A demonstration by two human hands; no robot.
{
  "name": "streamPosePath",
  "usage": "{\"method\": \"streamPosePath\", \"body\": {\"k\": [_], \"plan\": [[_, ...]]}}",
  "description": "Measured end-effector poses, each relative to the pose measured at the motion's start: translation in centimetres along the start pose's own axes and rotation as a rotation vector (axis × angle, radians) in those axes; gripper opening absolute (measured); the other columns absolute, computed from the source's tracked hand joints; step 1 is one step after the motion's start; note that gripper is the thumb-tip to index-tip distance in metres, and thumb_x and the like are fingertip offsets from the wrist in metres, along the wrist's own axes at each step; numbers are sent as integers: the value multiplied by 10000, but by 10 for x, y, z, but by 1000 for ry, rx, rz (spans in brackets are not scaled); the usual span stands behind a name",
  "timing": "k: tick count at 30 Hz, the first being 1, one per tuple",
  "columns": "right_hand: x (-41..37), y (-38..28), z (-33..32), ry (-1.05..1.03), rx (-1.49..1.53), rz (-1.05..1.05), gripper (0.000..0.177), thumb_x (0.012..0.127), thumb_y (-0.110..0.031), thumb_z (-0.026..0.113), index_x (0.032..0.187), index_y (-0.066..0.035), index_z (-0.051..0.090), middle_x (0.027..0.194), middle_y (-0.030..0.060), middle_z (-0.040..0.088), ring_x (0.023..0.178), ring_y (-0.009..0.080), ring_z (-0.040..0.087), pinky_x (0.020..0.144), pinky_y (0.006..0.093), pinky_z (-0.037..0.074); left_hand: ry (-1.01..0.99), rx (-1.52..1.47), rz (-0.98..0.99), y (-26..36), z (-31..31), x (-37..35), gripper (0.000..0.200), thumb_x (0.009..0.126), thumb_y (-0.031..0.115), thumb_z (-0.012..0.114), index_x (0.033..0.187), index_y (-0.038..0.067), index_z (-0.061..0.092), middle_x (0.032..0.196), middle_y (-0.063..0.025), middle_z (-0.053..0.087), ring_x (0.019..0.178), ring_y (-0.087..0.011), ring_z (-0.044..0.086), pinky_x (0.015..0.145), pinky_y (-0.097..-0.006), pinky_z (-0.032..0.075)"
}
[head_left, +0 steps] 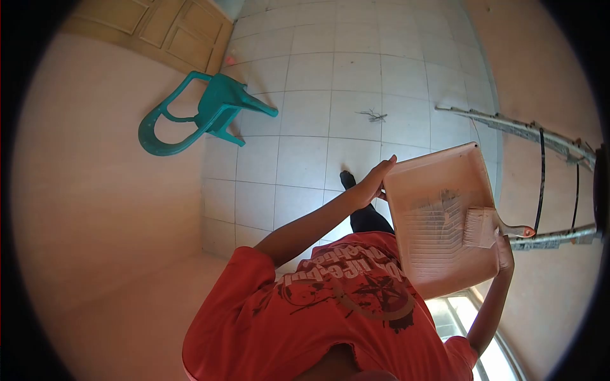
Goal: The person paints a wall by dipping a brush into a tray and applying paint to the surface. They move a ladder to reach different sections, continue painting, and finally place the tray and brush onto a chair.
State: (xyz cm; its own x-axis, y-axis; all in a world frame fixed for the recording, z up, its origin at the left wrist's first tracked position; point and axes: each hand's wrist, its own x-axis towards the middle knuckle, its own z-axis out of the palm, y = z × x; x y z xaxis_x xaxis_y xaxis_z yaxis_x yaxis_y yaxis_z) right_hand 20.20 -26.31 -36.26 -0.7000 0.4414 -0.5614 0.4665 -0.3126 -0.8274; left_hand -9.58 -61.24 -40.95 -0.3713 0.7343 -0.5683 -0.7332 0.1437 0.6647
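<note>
I hold a paint tray (432, 254) in front of my body, its ribbed inside coated with pinkish paint and marked with a dark smear. My left hand (375, 181) is closed on the tray's left edge near the upper corner. At the right edge, lower down, my right hand (505, 255) grips the rim, its fingers partly hidden. A wide paintbrush (481, 227) lies across that side, paint-covered bristles inside the tray. Its handle sticks out over the rim just above my right hand.
A green plastic chair (221, 105) stands by the left wall. To the right, a ladder (553, 136) is close to the tray. Thin dark debris (373, 116) lies on the tiled floor (305, 114). A wooden door (184, 32) is at upper left, a window (467, 317) at lower right.
</note>
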Motion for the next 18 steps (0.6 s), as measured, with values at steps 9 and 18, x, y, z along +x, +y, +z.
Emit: {"method": "streamPosePath", "body": {"k": [9, 18], "plan": [[263, -219, 303, -499, -202, 159, 791, 920, -347, 676, 1524, -9, 292, 1496, 68, 414, 1400, 199, 355, 1171, 354, 265, 618, -134, 169, 217, -217, -91, 743, 942, 728, 402, 1151, 53, 630, 977, -56, 675, 855, -148, 668, 647, -297, 557], [427, -318, 671, -781, -270, 147, 647, 949, -447, 598, 1420, -20, 482, 1316, 82, 601, 1220, 197, 561, 1066, 335, 414, 1049, -466, 359, 284, -440, -143, 640, 995, 626, 410, 1155, 45, 627, 962, -50, 677, 785, -123, 673, 662, -290, 555]]}}
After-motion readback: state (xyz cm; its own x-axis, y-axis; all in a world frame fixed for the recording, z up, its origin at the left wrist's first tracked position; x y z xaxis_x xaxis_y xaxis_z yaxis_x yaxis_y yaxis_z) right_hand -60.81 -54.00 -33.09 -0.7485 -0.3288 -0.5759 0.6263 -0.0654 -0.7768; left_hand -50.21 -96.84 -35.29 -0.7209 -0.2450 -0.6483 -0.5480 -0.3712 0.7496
